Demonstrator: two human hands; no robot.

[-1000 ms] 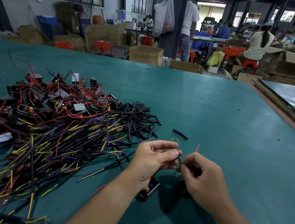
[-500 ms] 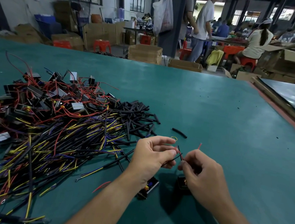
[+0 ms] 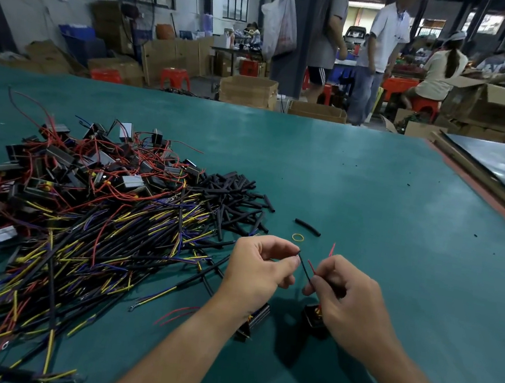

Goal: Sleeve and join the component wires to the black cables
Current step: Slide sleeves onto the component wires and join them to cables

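Just below the middle of the frame, the left hand [image 3: 261,270] pinches the upper end of a thin black tubular sleeve [image 3: 305,267] between thumb and forefinger, its other fingers curled in. The right hand [image 3: 348,305], fingers curled tight, pinches the sleeve's lower end together with a fine red component wire [image 3: 331,249], whose tips poke up above its knuckles. That wire appears to run down to a small black box component [image 3: 312,321] on the green table [image 3: 374,192] beneath the right hand. The black cables with yellow and purple cores [image 3: 90,249] lie heaped at the lower left, with loose black sleeves [image 3: 234,193] beside them near the centre. The sleeve looks light, soft and narrow, likely to buckle if pushed from far back, so it is best gripped close to its open mouth. The wire is thin and limp and probably needs holding just behind its tip to feed straight. A yellow rubber band [image 3: 297,237] lies just above the hands.
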